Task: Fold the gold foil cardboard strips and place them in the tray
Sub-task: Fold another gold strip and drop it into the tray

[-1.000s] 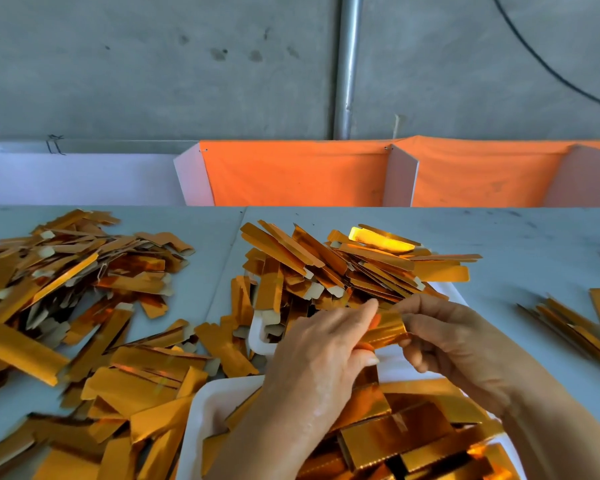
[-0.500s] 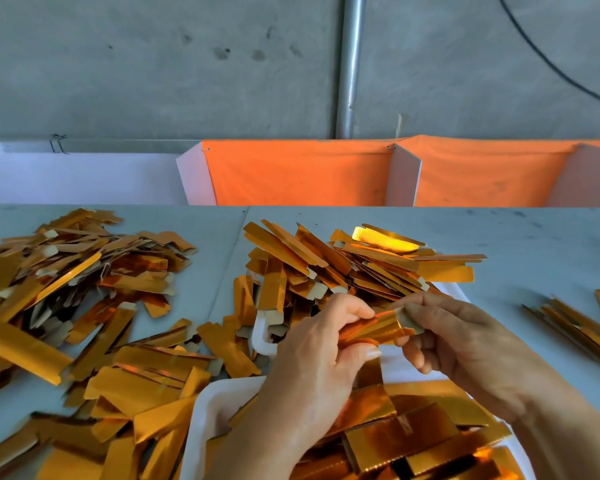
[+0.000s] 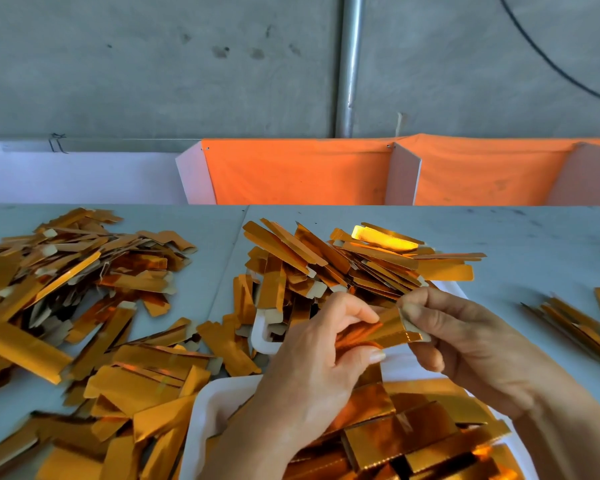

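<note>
Left of the white tray (image 3: 201, 403), loose gold strips (image 3: 84, 306) are being kept in a heap. Above the tray, one gold strip (image 3: 385, 329) is being pinched by the left hand (image 3: 312, 372) between thumb and fingers, while its right end is being pinched by the right hand (image 3: 465, 341).

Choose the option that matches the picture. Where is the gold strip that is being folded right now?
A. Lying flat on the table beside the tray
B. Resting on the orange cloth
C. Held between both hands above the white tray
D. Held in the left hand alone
C: the left hand and right hand both pinch the gold strip above the white tray.
</note>
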A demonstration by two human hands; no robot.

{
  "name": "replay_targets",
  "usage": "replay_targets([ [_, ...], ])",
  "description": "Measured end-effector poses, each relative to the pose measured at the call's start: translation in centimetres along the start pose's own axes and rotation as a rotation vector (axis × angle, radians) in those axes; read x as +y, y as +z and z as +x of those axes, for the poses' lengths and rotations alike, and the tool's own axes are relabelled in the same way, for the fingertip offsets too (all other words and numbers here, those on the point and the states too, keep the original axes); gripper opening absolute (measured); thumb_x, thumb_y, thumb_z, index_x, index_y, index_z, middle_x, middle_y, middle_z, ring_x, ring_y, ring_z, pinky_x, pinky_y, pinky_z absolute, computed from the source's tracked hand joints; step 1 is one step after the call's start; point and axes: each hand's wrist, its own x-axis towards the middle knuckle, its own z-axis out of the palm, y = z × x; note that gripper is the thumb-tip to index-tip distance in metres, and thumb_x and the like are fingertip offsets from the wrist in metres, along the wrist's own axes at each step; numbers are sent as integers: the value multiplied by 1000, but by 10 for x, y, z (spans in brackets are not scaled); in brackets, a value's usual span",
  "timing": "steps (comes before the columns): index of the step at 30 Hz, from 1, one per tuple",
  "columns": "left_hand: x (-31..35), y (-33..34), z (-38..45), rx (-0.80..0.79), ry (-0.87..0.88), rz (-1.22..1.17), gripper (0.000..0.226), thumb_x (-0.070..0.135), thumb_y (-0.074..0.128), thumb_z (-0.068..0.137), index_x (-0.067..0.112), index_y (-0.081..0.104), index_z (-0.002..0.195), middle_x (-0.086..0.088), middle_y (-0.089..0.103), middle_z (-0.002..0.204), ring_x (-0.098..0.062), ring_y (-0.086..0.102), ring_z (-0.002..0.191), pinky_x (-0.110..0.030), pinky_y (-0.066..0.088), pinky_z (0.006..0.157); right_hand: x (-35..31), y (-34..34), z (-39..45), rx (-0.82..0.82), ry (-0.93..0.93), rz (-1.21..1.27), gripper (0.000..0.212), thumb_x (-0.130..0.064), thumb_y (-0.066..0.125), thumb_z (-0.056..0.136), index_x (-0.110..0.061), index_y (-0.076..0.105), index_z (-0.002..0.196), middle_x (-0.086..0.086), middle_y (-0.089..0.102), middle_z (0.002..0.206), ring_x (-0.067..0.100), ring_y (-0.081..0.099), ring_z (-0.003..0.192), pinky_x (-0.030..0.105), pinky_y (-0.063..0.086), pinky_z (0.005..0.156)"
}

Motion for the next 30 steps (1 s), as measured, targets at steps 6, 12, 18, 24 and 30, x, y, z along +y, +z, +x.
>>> replay_targets([
  [6,2,-1,0,-23,-6,-22,28,43,60,87,51,41,107,32,57,108,14,52,103,-6,47,80,-3,0,-1,-30,-24,-45,42,-40,89,58,-10,71,82,5,56,65,13,47,47,18,43,46],
  [12,1,-1,0,-4,-11,-29,30,40,62,86,50,42,106,36,55,106,19,50,101,-2,43,75,0,9,3,100,-184,-229,3,-24,67,73,-21,67,72,0,51,55,11,46,45,16,41,48],
  [18,2,-4,0,26,2,-92,27,36,63,86,44,45,105,41,51,108,19,50,99,4,37,72,-6,3,-4,-114,-109,16,35,-40,80,69,-12,68,86,6,55,64,16,53,55,20,47,54],
  [24,2,-4,0,24,23,-94,28,35,64,86,44,46,106,38,52,109,18,51,101,4,37,74,-9,3,-5,-84,-106,-16,17,-20,71,68,-14,70,84,7,57,62,15,56,56,20,47,52],
  [30,0,-3,-1,31,47,-5,29,35,62,87,46,43,106,35,54,108,15,53,100,-1,42,77,-8,8,-4,-13,-103,-95,5,-13,67,73,-17,66,75,9,56,57,15,52,49,18,45,49],
])
